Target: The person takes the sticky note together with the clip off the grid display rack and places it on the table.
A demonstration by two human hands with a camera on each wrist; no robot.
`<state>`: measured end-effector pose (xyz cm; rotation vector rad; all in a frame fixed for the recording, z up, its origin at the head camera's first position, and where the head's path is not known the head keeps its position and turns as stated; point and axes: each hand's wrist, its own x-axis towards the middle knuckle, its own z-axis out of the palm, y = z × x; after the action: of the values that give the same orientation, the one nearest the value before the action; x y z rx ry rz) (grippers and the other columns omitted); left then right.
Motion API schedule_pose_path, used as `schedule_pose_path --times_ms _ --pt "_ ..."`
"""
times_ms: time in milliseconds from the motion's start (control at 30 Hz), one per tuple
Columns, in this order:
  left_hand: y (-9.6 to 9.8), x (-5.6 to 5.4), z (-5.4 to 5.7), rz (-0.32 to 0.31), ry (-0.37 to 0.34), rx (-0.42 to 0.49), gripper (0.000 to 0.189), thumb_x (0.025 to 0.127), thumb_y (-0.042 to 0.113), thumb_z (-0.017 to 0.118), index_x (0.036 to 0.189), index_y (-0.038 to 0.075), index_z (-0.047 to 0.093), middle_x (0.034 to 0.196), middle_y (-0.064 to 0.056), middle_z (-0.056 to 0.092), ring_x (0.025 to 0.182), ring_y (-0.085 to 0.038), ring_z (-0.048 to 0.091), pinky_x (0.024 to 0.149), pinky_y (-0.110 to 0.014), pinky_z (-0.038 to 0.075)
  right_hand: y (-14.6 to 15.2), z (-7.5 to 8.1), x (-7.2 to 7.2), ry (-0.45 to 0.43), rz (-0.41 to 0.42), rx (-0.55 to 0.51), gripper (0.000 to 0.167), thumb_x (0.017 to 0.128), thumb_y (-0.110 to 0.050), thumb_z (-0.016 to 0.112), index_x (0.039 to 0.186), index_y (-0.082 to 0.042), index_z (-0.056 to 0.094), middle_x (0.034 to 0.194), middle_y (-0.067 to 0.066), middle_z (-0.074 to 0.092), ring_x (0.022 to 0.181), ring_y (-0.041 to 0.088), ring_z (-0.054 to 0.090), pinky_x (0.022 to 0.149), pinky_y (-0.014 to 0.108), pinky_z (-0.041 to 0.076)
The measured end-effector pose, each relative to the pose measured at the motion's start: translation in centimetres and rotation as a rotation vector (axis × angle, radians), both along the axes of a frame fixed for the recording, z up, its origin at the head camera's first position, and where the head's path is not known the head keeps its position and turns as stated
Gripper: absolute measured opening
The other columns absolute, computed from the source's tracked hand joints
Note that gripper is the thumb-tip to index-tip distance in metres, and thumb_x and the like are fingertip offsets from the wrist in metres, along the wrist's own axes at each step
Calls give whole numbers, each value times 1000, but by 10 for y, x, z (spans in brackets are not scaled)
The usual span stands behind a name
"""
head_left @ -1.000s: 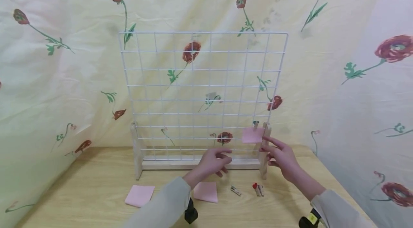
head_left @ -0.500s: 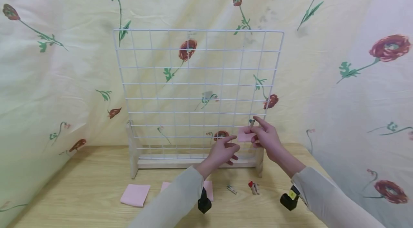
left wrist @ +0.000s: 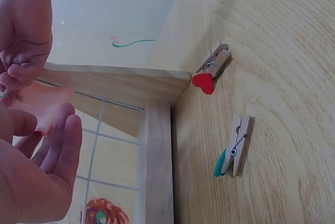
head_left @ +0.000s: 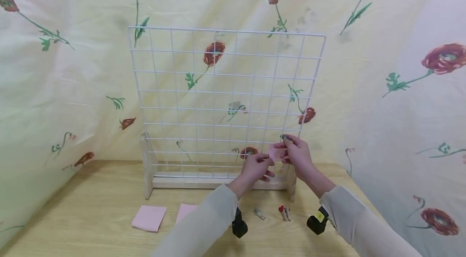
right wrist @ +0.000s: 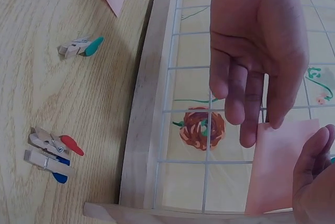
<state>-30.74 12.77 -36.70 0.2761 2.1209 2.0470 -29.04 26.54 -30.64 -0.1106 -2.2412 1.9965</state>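
A pink paper sheet [head_left: 275,152] hangs at the lower right of the white wire grid [head_left: 225,91], below a clothespin [head_left: 284,137] with a dark green end. My left hand [head_left: 254,169] pinches the sheet's left edge between thumb and finger, which the right wrist view shows at the paper's upper corner [right wrist: 277,135]. My right hand [head_left: 299,154] has its thumb and index finger on the clothespin, its other fingers curled beside the sheet's right edge. The right fingers cover most of the clothespin. In the left wrist view, the right hand [left wrist: 26,46] bends down over the paper.
Wooden feet [head_left: 147,168] carry the grid on the table [head_left: 91,200]. Pink sheets [head_left: 149,218] lie front left, one partly under my left sleeve [head_left: 204,224]. Loose clothespins lie in front: a green one [left wrist: 238,145], a red-heart one [left wrist: 207,80] and a blue one [right wrist: 49,164].
My right hand has come from the grid's right foot up to the clothespin. My left hand has moved right and now pinches the sheet's left edge. The grid looks slightly tilted.
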Motion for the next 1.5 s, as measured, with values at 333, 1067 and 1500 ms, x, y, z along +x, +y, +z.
schedule_pose_path --times_ms 333,1067,1500 --pt "-12 -4 4 39 1 -4 29 96 19 59 122 6 64 89 -1 69 65 -16 68 58 -27 57 -13 1 -7 3 -25 -34 41 104 -16 36 142 1 37 75 -14 66 57 3 52 53 17 48" --pt "-5 0 2 -2 22 -32 18 94 15 62 108 5 69 78 -1 68 62 -19 68 57 -31 58 -7 8 3 -63 -120 -472 40 103 -17 42 142 -10 38 69 -10 68 51 2 41 43 12 34" --pt "-18 8 7 -36 38 -54 19 92 12 63 107 5 71 75 -1 70 58 -20 68 53 -31 57 -5 15 14 -65 -43 -497 44 103 -17 41 146 -10 32 75 -7 68 55 4 42 45 14 35"
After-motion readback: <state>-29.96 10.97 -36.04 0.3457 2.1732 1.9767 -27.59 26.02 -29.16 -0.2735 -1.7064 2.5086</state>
